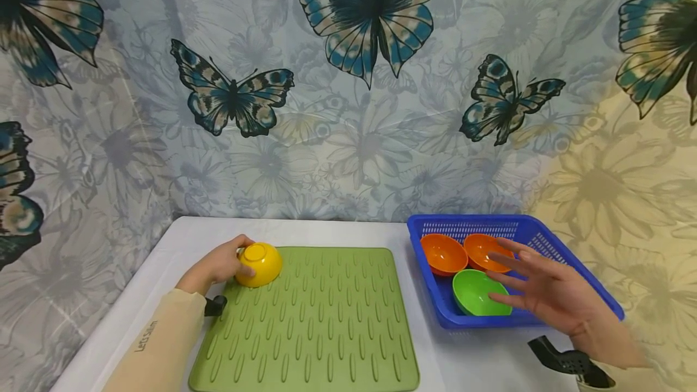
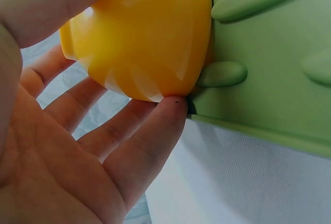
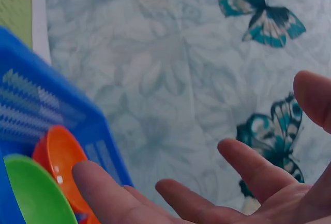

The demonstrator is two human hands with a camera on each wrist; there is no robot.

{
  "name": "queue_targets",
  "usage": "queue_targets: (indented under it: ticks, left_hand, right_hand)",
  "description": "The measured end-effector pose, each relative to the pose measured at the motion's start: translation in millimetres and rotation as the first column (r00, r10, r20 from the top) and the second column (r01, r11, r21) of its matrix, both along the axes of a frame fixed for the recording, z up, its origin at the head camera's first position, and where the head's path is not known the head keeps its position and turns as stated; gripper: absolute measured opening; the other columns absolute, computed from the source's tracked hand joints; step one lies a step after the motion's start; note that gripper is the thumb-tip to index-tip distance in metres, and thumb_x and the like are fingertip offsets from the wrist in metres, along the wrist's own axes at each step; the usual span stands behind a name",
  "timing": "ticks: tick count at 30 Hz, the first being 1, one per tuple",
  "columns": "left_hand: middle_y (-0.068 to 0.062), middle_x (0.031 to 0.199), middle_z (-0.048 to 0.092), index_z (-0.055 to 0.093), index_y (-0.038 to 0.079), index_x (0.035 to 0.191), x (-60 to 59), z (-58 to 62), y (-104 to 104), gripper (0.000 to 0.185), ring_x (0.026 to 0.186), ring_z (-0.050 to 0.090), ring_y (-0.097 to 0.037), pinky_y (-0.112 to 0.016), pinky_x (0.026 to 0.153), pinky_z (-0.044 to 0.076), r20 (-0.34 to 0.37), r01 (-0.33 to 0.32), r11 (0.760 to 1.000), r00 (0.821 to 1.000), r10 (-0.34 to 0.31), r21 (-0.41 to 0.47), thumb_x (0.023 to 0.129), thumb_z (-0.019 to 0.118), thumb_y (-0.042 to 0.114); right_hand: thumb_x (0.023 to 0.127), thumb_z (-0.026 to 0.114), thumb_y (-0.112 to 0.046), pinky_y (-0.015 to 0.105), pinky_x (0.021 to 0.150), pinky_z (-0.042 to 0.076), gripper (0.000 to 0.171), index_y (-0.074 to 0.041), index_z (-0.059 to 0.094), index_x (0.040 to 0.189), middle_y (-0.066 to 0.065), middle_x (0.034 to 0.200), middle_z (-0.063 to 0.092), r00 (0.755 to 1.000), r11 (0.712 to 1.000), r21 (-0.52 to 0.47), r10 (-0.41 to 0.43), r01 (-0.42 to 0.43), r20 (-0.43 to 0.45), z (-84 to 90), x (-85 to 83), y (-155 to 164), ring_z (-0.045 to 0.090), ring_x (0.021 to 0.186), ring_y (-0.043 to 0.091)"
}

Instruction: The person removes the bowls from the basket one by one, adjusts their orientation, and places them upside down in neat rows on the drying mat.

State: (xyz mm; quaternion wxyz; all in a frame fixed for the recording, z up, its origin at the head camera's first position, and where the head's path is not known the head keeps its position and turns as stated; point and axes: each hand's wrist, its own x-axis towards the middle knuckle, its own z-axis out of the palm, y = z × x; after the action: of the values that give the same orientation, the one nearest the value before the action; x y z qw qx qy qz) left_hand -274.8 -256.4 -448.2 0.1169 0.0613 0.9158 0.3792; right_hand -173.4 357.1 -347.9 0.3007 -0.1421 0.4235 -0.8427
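A yellow bowl (image 1: 261,264) (image 2: 145,32) lies upside down on the far left corner of a green ribbed mat (image 1: 327,319) (image 2: 269,53). My left hand (image 1: 220,265) (image 2: 77,146) holds it, thumb on top and fingertips at its rim. My right hand (image 1: 550,289) (image 3: 232,182) hovers open with fingers spread over a blue basket (image 1: 544,235) (image 3: 31,105), holding nothing. In the basket lie two orange bowls (image 1: 443,254) (image 1: 481,248) and a green bowl (image 1: 474,292) (image 3: 31,193); the right hand partly covers one orange bowl and the green one.
The mat and basket sit side by side on a white table (image 1: 163,253) (image 2: 232,177). A butterfly-print cloth (image 1: 348,107) hangs close behind and to both sides. A black wrist mount (image 1: 566,362) shows at the lower right.
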Motion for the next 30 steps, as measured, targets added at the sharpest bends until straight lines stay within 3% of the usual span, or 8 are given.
queue_targets:
  ticks: [5,11,14,17,21,22,25,30]
  left_hand:
    - [-0.025,0.14,0.048,0.051,0.005,0.133,-0.6,-3.0,0,0.063,0.117,0.052,-0.04,-0.057,0.096,0.043,0.002,-0.011,1.0,1.0,0.011,0.004,0.08,0.084,0.01]
    - [-0.023,0.139,0.05,0.051,0.005,0.133,-0.8,-5.7,-1,0.064,0.118,0.051,-0.04,-0.057,0.095,0.043,0.009,-0.026,0.999,1.0,0.026,0.024,0.079,0.084,0.01]
    - [-0.022,0.139,0.05,0.051,0.006,0.134,-1.5,-5.4,-1,0.064,0.12,0.05,-0.041,-0.057,0.097,0.042,0.013,-0.03,0.999,0.999,0.03,0.03,0.079,0.084,0.01]
    - [-0.023,0.14,0.049,0.05,0.005,0.134,-2.2,-4.6,-1,0.065,0.121,0.049,-0.043,-0.058,0.098,0.041,0.01,-0.022,0.999,1.0,0.022,0.029,0.08,0.084,0.012]
    - [-0.023,0.14,0.049,0.051,0.005,0.134,-2.3,-3.5,-1,0.064,0.121,0.049,-0.043,-0.058,0.098,0.041,0.009,-0.021,0.999,1.0,0.021,0.025,0.08,0.084,0.012]
    - [-0.023,0.14,0.049,0.051,0.005,0.134,-2.0,-3.1,-1,0.064,0.121,0.049,-0.042,-0.058,0.098,0.041,0.01,-0.022,0.999,1.0,0.021,0.027,0.08,0.084,0.012]
    - [-0.024,0.142,0.046,0.052,0.006,0.133,-1.1,-2.2,-1,0.063,0.121,0.049,-0.042,-0.058,0.098,0.041,0.01,-0.022,0.999,1.0,0.022,0.036,0.079,0.085,0.012]
    - [-0.025,0.145,0.043,0.051,0.005,0.133,-0.3,-2.9,-1,0.064,0.122,0.048,-0.044,-0.059,0.098,0.041,0.007,-0.016,0.999,1.0,0.016,0.05,0.079,0.085,0.012]
  right_hand:
    - [0.11,0.015,-0.023,0.063,0.108,0.026,0.054,-0.025,0.06,0.14,0.003,0.138,0.057,0.999,0.999,0.039,0.022,-0.024,0.037,0.4,-5.2,29,0.052,0.127,0.033]
    - [0.111,0.021,-0.026,0.062,0.104,0.035,0.05,-0.032,0.066,0.131,-0.006,0.128,0.061,0.998,0.977,0.21,-0.05,0.042,0.033,-7.5,-12.9,50,0.06,0.117,0.027]
    - [0.111,0.028,-0.028,0.063,0.102,0.037,0.044,-0.037,0.069,0.123,-0.009,0.124,0.06,0.987,0.932,0.334,-0.156,0.138,0.029,-13.8,-15.4,56,0.062,0.11,0.024]
    - [0.11,0.036,-0.03,0.063,0.1,0.039,0.034,-0.042,0.066,0.121,0.008,0.145,0.042,0.97,0.851,0.48,-0.245,0.214,0.002,-22.2,-17.2,57,0.055,0.116,0.03]
    - [0.108,0.044,-0.032,0.062,0.1,0.04,0.032,-0.043,0.051,0.137,0.025,0.159,-0.008,0.955,0.741,0.625,-0.295,0.246,-0.026,-33.2,-19.9,52,0.026,0.133,0.053]
    - [0.107,0.046,-0.032,0.062,0.1,0.041,0.037,-0.041,0.045,0.144,0.025,0.16,-0.009,0.953,0.722,0.646,-0.301,0.248,-0.029,-35.3,-20.8,51,0.017,0.136,0.057]
    - [0.107,0.048,-0.032,0.062,0.098,0.042,0.052,-0.028,0.032,0.156,0.026,0.16,-0.008,0.953,0.691,0.681,-0.301,0.243,-0.034,-39.7,-24.2,48,0.011,0.138,0.058]
    - [0.105,0.052,-0.026,0.061,0.097,0.044,0.048,-0.016,0.041,0.151,0.028,0.158,0.011,0.967,0.68,0.705,-0.25,0.203,-0.038,-42.0,-30.2,47,0.041,0.128,0.048]
